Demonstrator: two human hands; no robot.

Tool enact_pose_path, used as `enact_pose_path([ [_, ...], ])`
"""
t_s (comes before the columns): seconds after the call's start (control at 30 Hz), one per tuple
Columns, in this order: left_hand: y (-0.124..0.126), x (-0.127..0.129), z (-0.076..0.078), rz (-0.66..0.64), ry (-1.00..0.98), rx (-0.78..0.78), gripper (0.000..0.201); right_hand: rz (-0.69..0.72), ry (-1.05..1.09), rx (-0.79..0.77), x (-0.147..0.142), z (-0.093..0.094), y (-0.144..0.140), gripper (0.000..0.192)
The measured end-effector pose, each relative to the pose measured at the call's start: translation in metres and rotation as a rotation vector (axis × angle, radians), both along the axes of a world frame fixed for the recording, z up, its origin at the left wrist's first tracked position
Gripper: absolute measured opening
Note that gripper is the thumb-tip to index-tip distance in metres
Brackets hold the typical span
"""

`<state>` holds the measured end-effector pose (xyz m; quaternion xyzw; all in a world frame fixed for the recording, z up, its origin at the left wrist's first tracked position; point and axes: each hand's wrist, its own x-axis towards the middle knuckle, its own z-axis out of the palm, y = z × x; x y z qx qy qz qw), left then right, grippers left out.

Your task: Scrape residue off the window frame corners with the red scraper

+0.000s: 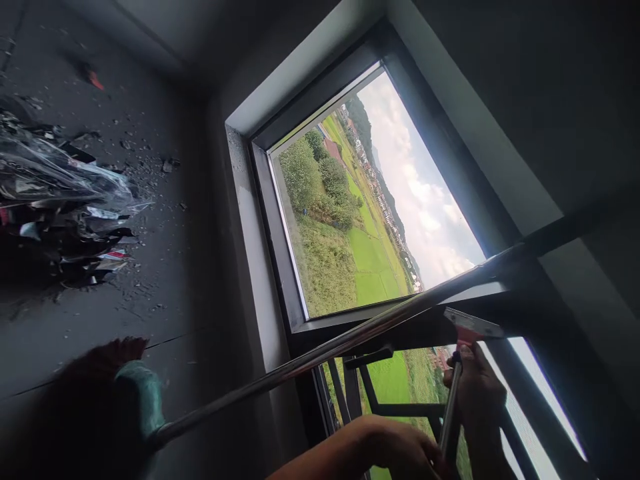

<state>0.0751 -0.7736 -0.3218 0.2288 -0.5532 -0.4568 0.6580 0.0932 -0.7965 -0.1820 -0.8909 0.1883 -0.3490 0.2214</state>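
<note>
The view is strongly tilted. My right hand (477, 393) grips the upper part of a thin metal handle (450, 417), and my left hand (403, 453) grips its lower end at the bottom edge. The handle belongs to a scraper whose flat red-backed blade (473, 328) lies against the dark window frame (280, 267), on the bar between the upper pane and the lower opened sash. Part of my left hand is cut off by the picture edge.
A broom with a teal head (143, 400) and a shiny metal pole (350, 337) leans across the window, just in front of my hands. Crumpled plastic and scraps (60, 193) lie piled on the dusty grey floor, with small rubble scattered around. Fields and trees show outside.
</note>
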Motion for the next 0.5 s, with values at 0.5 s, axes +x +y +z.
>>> enact_pose_path([
  [0.5,0.023,0.013,-0.01,-0.126,0.052,0.11,0.039,-0.118,0.019,-0.238,0.006,-0.016,-0.001,0.049],
])
